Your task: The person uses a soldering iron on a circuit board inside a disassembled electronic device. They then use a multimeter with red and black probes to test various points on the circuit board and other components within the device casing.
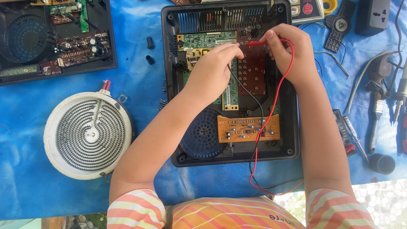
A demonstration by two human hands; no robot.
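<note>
Opened black cooker housing (292,106) lies on the blue-covered tabletop (140,80), its boards exposed. Right hand (290,53) works at the housing's upper end, fingers pinched shut on a red test probe (259,43), tip down over the dark red board (252,70). Left hand (212,70) sits just beside, fingers closed on what seems the black probe, though only its black lead (250,95) shows. Red lead (271,110) loops down across the orange board (248,127) near the housing's lower edge. Probes look light, stiff and thin, best held pencil-like on the insulated shaft. Boards look fragile. Round coil heater (87,133) lies left of the housing, hand tools (375,106) to its right.
</note>
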